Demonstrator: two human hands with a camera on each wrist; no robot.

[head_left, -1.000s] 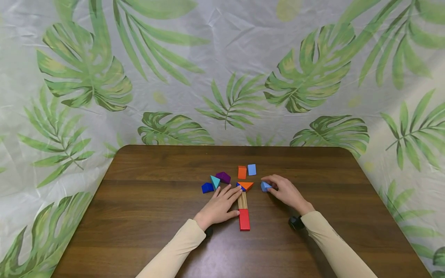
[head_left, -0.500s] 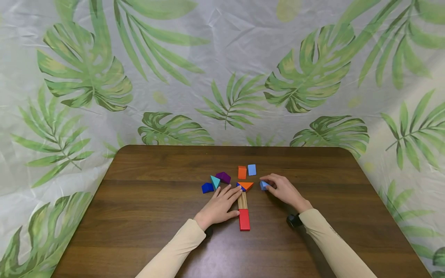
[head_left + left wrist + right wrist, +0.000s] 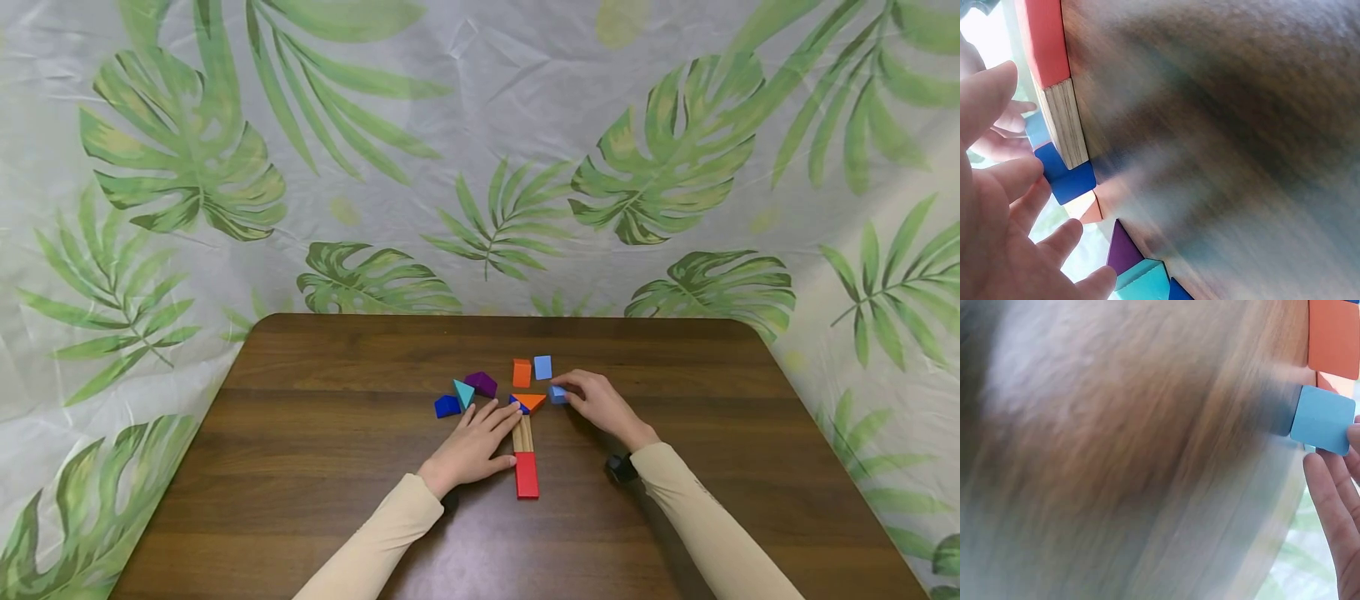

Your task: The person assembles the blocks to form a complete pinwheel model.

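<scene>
My right hand pinches a light blue block between thumb and fingers, just right of an orange triangular block. In the right wrist view the square face of this light blue block shows close to the tabletop. My left hand lies low over the table with its fingers spread. One fingertip touches the dark blue block that sits against the orange triangle. Below these, a ridged bare-wood block and a red block form a line, with my left thumb at the red one.
Behind the line lie an orange block and a second light blue block. Left of it are a purple block, a teal triangular block and a dark blue block. The brown table ends before a leaf-print cloth.
My right hand has moved left and slightly away from me, bringing the light blue block close to the orange triangle. My left hand has stayed in place.
</scene>
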